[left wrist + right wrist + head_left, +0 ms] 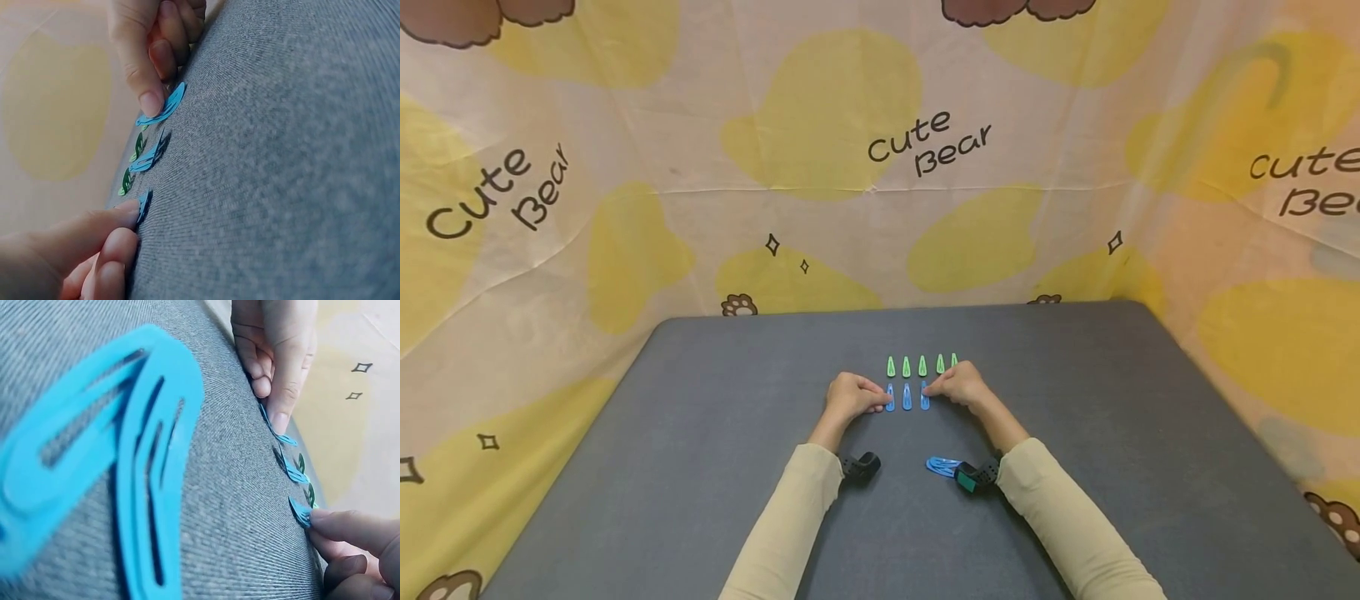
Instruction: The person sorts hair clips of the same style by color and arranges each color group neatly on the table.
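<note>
A row of three blue snap hair clips lies below a row of several green hair clips in the head view. My left hand pinches the leftmost blue clip between thumb and fingertips. At the other end of the row, my right hand grips the rightmost blue clip, with the other fingers curled under. Between the hands the middle blue clip lies untouched. The right wrist view shows the right fingertips right at the end of their clip.
A pile of blue hair clips lies beside the right wrist camera, close beneath the forearm. The rightmost green clip is partly covered by the right hand. A printed cloth hangs behind the grey table.
</note>
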The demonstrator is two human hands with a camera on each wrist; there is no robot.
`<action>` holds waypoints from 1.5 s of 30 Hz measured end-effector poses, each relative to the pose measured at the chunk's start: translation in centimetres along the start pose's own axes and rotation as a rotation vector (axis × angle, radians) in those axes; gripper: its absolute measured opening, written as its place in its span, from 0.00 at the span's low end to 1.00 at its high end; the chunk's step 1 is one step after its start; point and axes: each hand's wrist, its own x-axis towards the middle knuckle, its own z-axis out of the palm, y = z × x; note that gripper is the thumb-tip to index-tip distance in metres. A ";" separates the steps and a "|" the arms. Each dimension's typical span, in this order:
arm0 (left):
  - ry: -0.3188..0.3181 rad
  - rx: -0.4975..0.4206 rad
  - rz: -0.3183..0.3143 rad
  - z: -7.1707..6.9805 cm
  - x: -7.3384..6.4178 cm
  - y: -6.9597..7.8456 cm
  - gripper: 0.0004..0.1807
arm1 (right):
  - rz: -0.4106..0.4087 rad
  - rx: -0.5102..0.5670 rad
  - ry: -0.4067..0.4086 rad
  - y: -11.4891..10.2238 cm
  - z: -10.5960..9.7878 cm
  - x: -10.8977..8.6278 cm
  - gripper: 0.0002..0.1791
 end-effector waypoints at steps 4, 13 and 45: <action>-0.006 -0.003 -0.003 0.0 0.0 0.0 0.08 | 0.011 -0.015 0.017 0.0 0.1 0.0 0.09; -0.012 0.000 -0.014 -0.1 -0.2 0.2 0.08 | 0.010 -0.016 0.033 0.1 0.1 0.1 0.10; -0.011 0.003 0.002 -0.1 0.0 -0.1 0.08 | -0.003 0.014 0.032 0.4 0.0 -0.1 0.12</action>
